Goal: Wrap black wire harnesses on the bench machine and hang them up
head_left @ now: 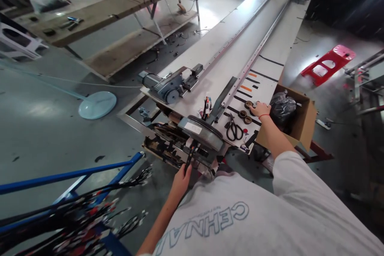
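My left hand (181,178) is closed around a black cable bundle (189,158) at the near end of the long white bench. The bundle rises to the machine with a dark round wheel (205,132). Over at the bench's right edge, my right hand (260,109) has its fingers bent at a brown roll of tape (249,105), thumb and fingertips against it. Two more tape rolls (245,117) lie just in front of that hand. Black-handled scissors (234,129) rest nearer to me, beside a small red round piece (245,131).
A cardboard box (304,124) with a black plastic bag (283,108) stands right of the bench. Rails (264,40) and a motor unit (171,84) sit on top. Left are a blue rack (69,176) with hanging cables and a round stand base (97,105); a red stool (328,66) is far right.
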A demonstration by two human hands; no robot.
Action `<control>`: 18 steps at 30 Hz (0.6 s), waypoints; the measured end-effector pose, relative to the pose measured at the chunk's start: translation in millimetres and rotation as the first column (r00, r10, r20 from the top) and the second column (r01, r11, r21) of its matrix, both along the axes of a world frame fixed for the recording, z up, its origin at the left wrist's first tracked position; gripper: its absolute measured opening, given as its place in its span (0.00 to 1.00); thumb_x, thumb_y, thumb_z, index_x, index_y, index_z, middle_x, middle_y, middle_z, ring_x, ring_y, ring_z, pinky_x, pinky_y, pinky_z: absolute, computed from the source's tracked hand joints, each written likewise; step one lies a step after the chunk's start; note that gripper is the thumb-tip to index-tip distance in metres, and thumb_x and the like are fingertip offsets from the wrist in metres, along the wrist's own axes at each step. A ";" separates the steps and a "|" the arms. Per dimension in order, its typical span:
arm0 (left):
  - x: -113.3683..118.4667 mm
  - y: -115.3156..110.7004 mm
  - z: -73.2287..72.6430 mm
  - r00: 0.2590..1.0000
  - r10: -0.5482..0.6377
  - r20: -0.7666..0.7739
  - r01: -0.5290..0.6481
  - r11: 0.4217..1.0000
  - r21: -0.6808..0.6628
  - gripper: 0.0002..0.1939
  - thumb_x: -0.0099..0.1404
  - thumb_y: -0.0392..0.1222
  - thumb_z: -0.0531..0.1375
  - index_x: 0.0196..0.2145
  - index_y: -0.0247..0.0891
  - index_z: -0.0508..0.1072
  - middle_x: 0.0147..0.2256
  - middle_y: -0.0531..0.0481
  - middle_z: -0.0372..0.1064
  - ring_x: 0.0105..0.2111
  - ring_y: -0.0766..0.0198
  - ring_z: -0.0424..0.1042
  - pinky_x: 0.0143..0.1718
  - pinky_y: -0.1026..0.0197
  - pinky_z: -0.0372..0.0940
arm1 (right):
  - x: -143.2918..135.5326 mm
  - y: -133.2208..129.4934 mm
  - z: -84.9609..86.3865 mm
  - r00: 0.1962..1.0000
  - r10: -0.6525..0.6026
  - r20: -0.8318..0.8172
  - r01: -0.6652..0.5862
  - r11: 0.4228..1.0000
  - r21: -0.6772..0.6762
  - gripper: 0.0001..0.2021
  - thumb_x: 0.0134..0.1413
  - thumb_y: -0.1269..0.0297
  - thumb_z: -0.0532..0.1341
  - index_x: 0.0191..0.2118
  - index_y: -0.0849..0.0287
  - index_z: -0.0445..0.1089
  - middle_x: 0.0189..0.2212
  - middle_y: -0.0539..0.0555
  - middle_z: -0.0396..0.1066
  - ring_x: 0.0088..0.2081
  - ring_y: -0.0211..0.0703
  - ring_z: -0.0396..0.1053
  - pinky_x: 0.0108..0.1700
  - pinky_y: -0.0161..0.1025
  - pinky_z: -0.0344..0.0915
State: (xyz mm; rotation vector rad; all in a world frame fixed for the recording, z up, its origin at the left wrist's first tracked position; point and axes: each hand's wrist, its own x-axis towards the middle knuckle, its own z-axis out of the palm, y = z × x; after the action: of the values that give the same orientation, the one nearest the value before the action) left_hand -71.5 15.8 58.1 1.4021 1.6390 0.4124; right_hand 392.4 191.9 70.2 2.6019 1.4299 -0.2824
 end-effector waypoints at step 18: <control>-107.2 -82.0 -31.6 0.989 -0.060 -0.132 0.030 0.974 -0.223 0.23 0.48 0.66 0.49 0.18 0.42 0.64 0.17 0.52 0.60 0.24 0.56 0.63 0.27 0.58 0.59 | -41.1 -38.4 -13.4 0.993 -0.112 0.046 0.090 0.937 0.338 0.31 0.57 0.53 0.50 0.63 0.65 0.56 0.61 0.65 0.57 0.65 0.58 0.41 0.62 0.60 0.39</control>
State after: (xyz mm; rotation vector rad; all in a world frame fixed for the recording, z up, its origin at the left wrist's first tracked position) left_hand -178.8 -66.2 26.6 1.3208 1.7033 0.1034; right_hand 351.4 153.5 56.8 2.9278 1.4341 0.0404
